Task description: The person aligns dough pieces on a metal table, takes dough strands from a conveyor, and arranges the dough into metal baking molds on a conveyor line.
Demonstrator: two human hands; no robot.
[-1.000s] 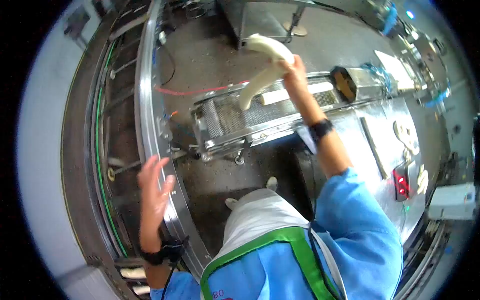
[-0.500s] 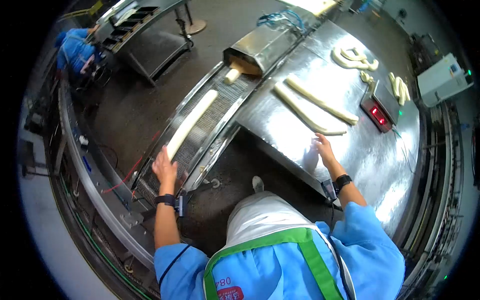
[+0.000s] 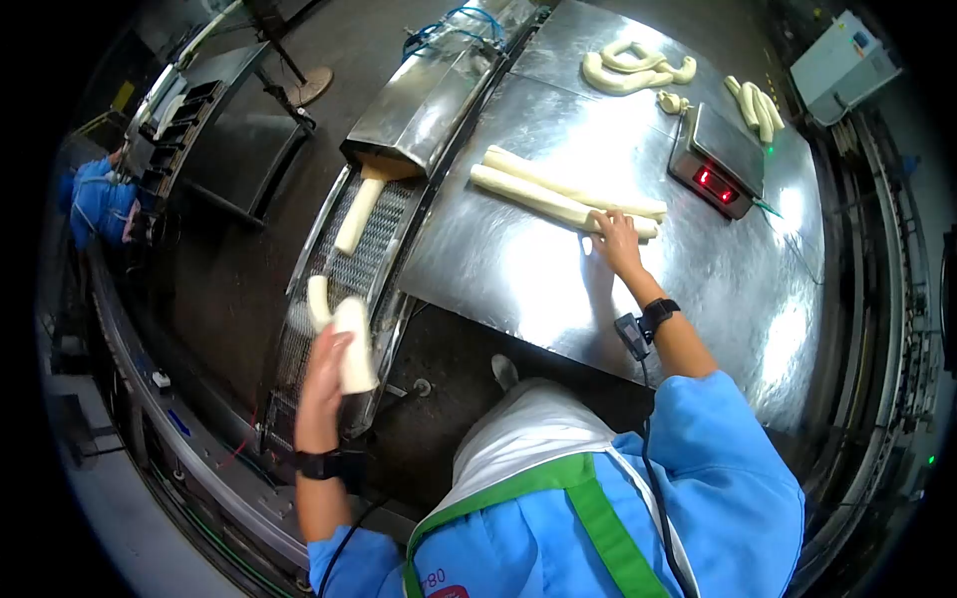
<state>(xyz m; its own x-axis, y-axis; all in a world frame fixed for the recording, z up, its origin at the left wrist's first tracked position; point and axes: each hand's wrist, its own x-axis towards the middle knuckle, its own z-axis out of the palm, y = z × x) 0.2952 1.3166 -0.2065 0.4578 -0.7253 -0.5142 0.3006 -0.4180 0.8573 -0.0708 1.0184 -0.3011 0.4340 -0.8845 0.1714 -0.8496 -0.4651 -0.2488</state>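
My left hand [image 3: 324, 371] is closed round a pale dough strip [image 3: 354, 344], which hangs folded over above the near end of the mesh conveyor [image 3: 374, 244]. Another dough piece [image 3: 360, 214] lies on the mesh, coming out of the metal hood. On the steel table [image 3: 469, 269] two long dough strips [image 3: 558, 204] lie side by side. My right hand [image 3: 617, 239] rests with bent fingers on the right end of the nearer strip.
A scale [image 3: 716, 164] with red digits stands on the table, with dough coils [image 3: 623, 75] and short dough strips [image 3: 755, 108] near it. At the far left a person in blue [image 3: 100, 204] is beside a metal rack [image 3: 239, 164]. A curved rail [image 3: 189, 448] runs along the left.
My left hand has lifted the dough strip off the conveyor. The right hand, earlier beside the table strips, is now on one. The view has turned, and another dough piece has come out of the hood.
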